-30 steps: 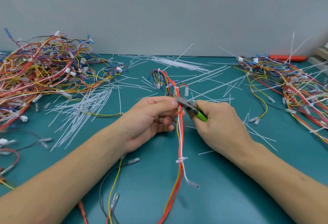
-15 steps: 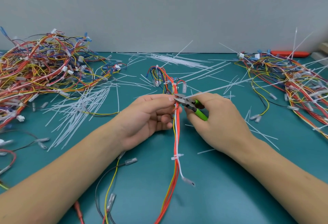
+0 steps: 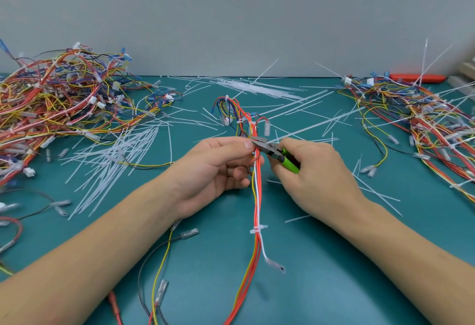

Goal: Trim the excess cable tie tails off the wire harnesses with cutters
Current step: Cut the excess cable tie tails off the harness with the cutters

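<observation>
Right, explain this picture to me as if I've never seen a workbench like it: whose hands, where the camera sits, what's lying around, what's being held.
There is no machine here. A person works with bare hands, filmed by a camera on their head looking down at a teal table. The left hand grips a wire harness of mostly red and orange wires. The right hand holds green-handled cutters, with their tip at the harness beside the left thumb. A pile of harnesses lies at the left, another pile at the right. Loose white cable tie tails are scattered between them.
</observation>
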A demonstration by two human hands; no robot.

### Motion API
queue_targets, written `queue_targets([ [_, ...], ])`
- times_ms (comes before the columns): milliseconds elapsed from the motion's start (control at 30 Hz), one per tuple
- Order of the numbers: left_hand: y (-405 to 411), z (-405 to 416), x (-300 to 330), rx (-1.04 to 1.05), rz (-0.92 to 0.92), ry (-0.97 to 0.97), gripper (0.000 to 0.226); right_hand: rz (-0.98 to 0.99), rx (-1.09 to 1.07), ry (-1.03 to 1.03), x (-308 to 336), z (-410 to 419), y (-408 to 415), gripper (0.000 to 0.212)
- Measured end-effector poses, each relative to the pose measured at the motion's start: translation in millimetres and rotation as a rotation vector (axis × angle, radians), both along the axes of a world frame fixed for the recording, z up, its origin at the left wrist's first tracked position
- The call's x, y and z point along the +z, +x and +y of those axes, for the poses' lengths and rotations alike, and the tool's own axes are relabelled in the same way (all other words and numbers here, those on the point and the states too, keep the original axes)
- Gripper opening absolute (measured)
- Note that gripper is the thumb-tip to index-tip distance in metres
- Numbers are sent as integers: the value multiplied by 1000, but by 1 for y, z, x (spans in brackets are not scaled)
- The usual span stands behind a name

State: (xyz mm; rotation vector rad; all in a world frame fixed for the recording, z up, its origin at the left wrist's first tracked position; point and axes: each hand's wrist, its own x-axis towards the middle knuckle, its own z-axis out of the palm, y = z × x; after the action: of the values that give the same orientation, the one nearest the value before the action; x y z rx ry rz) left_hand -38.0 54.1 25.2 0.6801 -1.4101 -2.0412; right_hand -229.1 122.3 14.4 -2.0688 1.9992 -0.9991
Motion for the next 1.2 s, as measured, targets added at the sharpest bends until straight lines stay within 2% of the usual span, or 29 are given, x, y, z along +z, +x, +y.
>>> queue_targets([
  [367, 0, 0, 0, 9, 3, 19, 25, -16, -6, -2, -7, -2, -3, 36],
  [600, 0, 0, 0, 14, 10, 40, 20, 26, 46, -29, -3, -3, -2, 20],
  [867, 1, -2, -1, -13, 24, 43, 13, 2, 38, -9, -2, -5, -2, 26],
  [1067, 1, -1, 0, -10, 23, 41, 14, 0, 48, -12, -4, -5, -3, 21],
  [1200, 0, 0, 1, 3, 14, 38, 18, 14, 27, -11, -7, -5, -4, 26],
])
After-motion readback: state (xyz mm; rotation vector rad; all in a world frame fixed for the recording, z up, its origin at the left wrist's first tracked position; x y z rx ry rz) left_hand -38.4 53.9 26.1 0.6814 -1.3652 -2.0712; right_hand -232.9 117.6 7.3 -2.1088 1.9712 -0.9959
